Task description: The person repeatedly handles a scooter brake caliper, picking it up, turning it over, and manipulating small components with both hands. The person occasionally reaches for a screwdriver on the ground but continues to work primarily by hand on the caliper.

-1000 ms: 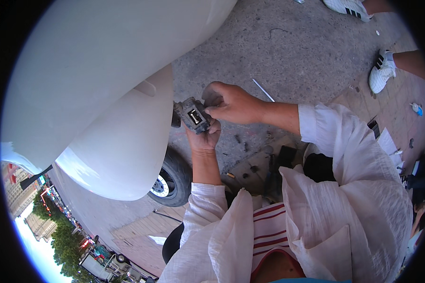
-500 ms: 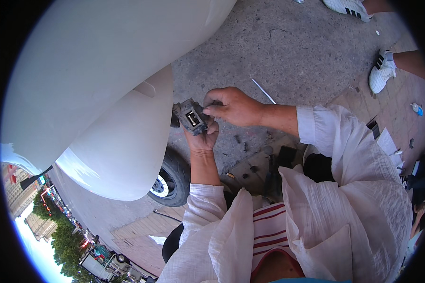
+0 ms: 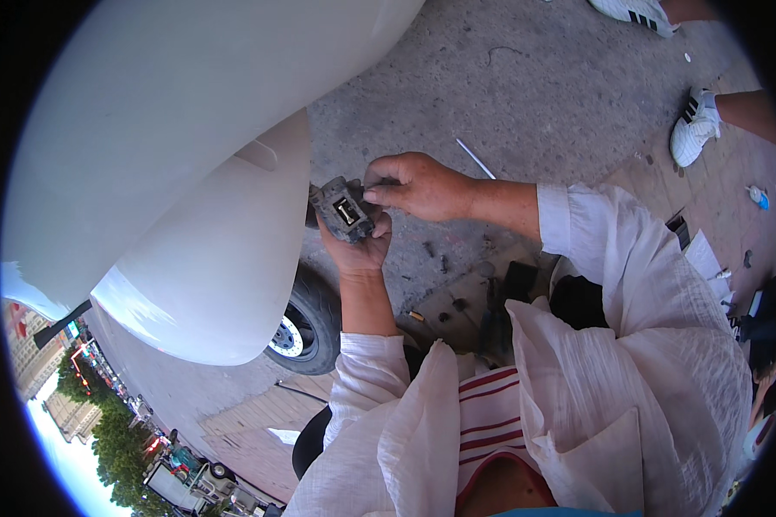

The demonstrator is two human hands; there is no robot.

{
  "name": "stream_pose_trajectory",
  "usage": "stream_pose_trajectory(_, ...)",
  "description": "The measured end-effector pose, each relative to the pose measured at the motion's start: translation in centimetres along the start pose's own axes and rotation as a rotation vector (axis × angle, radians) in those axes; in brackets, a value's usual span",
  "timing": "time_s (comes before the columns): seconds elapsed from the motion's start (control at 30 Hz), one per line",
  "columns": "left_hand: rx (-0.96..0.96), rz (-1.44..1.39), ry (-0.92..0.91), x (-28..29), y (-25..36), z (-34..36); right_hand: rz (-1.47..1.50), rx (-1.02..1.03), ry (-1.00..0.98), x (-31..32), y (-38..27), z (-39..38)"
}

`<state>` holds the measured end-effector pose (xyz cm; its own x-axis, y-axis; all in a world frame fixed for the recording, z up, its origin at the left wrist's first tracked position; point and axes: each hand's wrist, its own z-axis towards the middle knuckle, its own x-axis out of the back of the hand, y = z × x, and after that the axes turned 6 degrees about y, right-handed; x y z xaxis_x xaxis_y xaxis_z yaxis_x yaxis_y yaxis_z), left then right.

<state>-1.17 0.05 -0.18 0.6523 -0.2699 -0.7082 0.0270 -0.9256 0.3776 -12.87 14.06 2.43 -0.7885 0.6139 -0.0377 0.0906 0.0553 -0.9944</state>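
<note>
A dark, grimy brake caliper [image 3: 343, 210] with a rectangular window and a pale metal clip inside sits in my left hand [image 3: 359, 251]. That hand is closed around it from below. My right hand [image 3: 418, 186] is at the caliper's right edge, thumb and index finger curled together in a pinch. What lies between those fingertips, if anything, is too small to make out. The white body panel [image 3: 224, 250] of a scooter comes close on the left, and behind the caliper its edge hides part of what joins there.
Below the panel stands a black tyre [image 3: 319, 323] with a brake disc [image 3: 287, 338]. Several small dark parts [image 3: 444, 264] and a yellowish piece [image 3: 416, 316] lie on the ground near my body. A white stick [image 3: 475, 158] lies farther off. White shoes [image 3: 695, 129] of another person stand at right.
Both hands and the caliper have shifted slightly left and up in the picture, along with the whole view. My grip on the caliper looks the same.
</note>
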Motion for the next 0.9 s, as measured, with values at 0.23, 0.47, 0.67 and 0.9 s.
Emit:
stream_pose_trajectory(0.23,0.0,-0.033,0.042,1.9,0.3,0.5,0.091,-0.071,-0.022,-1.1,-0.5,-0.2)
stream_pose_trajectory(0.47,-0.221,0.455,0.243,-0.1,0.5,-0.8,-0.081,0.074,0.001,-0.3,0.3,0.2)
stream_pose_trajectory(0.67,-0.047,0.203,0.199,-0.8,0.8,-1.3,0.061,-0.073,-0.032,-0.3,0.6,0.3)
stream_pose_trajectory(0.9,-0.261,0.399,0.25,-1.7,-0.5,-2.6,-0.019,-0.058,0.052,-1.5,-1.4,-0.4)
